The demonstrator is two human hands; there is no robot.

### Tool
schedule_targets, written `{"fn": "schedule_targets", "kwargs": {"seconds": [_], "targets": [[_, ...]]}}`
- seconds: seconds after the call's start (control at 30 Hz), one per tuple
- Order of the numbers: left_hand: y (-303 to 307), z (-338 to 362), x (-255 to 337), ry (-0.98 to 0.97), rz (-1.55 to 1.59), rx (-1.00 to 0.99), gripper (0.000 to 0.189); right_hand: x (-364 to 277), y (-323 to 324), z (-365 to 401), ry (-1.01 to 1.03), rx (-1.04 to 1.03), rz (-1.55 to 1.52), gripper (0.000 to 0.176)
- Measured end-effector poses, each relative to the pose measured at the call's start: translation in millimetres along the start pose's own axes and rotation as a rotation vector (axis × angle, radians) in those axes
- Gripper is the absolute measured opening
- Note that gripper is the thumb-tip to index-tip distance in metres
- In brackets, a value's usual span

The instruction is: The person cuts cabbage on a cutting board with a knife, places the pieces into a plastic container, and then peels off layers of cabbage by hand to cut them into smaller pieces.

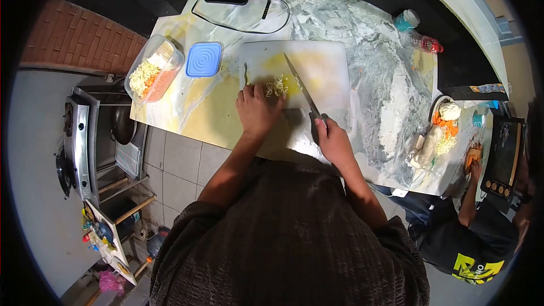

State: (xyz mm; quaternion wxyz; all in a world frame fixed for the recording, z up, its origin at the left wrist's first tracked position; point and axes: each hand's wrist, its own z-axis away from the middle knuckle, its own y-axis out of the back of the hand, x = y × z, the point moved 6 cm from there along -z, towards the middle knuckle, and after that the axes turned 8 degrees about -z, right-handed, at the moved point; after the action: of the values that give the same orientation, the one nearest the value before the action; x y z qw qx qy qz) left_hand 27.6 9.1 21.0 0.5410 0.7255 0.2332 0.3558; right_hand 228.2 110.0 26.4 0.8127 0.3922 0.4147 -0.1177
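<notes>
Conceivably, a hasty leftward swing of the long-bladed, dark-handled metal knife [304, 89], gripped in the right hand [333, 141], could nick the left hand [258, 110], spread beside the pale shredded vegetable [276, 86] on the white rectangular cutting board [323, 59].

White cutting board [337, 76] with yellow patches, grey-green marbled counter [365, 54], ringed blue lid [203, 60], pale shreds [277, 86], black knife handle [314, 118]

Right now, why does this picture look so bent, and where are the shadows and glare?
Head view: bowed outlines and black corners, likely a very wide lens; head view: shadow on the table between left hand and right hand; same view: bright glare near the table's closest edge.
</notes>
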Motion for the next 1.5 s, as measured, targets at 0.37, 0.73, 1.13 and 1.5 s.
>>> {"fn": "schedule_targets", "kwargs": {"seconds": [0.37, 0.73, 1.13, 1.5], "targets": [[5.1, -8.0, -1.5, -0.182, 0.172, 0.077, 0.028, -11.9, -9.0, 11.0, -0.021, -0.059, 0.043, 0.041], [-16.8, -16.2, -6.8, -0.165, 0.321, -0.034, 0.038, -8.7, -7.3, 8.6, -0.049, -0.007, 0.041, 0.044], [4.6, -8.1, -19.5, -0.291, 0.171, -0.041, 0.037, -21.7, -17.1, 6.8, 0.101, 0.051, 0.131, 0.042], [2.6, -12.8, -11.4, -0.367, 0.275, 0.056, 0.037, -21.3, -7.4, 12.6, 0.039, -0.032, 0.194, 0.042]]}}
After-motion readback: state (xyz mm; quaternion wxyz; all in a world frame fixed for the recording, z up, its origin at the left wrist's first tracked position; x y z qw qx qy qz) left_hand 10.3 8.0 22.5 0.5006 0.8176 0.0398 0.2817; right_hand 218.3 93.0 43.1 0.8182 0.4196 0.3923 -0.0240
